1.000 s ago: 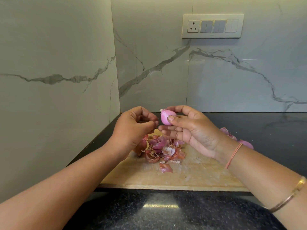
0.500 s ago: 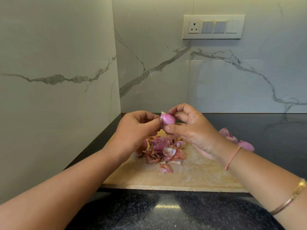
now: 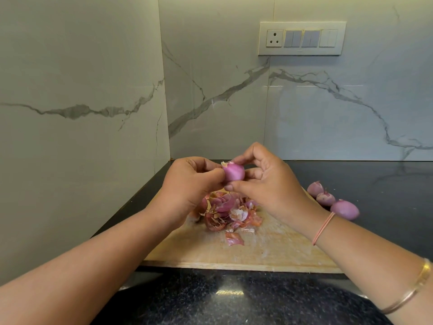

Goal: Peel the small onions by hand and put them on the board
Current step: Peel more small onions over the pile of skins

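A small pink onion (image 3: pixel 233 172) is held in the air above the wooden board (image 3: pixel 269 249). My right hand (image 3: pixel 269 184) pinches it between thumb and fingers. My left hand (image 3: pixel 187 186) has its fingertips curled against the onion's left side, near a scrap of dry skin at its top. Below the hands, a heap of onion peels (image 3: pixel 230 211) lies on the far part of the board. Three small onions (image 3: pixel 332 201) rest beside the board's far right corner, behind my right wrist.
The board lies on a dark speckled counter (image 3: pixel 234 301) set into a corner of marble-tiled walls. One loose peel (image 3: pixel 234 239) lies alone nearer to me. A switch panel (image 3: pixel 301 38) is on the back wall.
Both hands closed together around the onion. My left hand, apart from it a second ago, now touches its left side. My right hand has turned the onion slightly.
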Demonstrator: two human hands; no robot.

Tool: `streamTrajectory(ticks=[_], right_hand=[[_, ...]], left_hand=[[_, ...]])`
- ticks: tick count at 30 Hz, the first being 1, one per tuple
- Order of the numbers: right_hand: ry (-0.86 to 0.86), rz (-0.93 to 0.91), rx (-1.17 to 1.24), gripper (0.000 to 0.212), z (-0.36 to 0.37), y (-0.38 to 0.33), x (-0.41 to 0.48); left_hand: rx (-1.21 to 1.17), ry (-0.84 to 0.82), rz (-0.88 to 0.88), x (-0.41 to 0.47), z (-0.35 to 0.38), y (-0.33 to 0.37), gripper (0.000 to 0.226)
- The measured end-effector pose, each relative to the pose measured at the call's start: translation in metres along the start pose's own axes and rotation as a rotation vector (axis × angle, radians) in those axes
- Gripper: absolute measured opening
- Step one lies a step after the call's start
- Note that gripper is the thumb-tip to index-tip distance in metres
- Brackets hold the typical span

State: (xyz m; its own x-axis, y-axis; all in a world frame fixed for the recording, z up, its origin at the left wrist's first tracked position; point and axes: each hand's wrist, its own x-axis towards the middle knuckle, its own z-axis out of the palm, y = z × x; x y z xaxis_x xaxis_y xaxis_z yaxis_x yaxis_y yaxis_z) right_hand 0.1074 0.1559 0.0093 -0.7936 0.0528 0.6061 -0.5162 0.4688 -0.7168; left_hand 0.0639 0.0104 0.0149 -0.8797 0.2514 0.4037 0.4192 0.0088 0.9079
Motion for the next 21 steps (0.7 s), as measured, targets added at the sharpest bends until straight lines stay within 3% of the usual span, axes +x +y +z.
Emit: streamTrajectory(ticks=[9,14,21], right_hand=[[0.014,-0.034,-0.093,0.04,0.005,0.001,-0.001],[-0.041,0.041,0.03,0.039,-0.002,-0.002,0.0],[-0.065,0.141,0.22,0.035,-0.009,-0.004,0.003]], left_hand=[[0.311,0.09,0.16,-0.003,0.003,0.005,0.015],[0.406,0.074,0.231,-0.002,0.0,0.004,0.013],[0.243,-0.002,0.172,0.005,-0.008,-0.001,0.014]])
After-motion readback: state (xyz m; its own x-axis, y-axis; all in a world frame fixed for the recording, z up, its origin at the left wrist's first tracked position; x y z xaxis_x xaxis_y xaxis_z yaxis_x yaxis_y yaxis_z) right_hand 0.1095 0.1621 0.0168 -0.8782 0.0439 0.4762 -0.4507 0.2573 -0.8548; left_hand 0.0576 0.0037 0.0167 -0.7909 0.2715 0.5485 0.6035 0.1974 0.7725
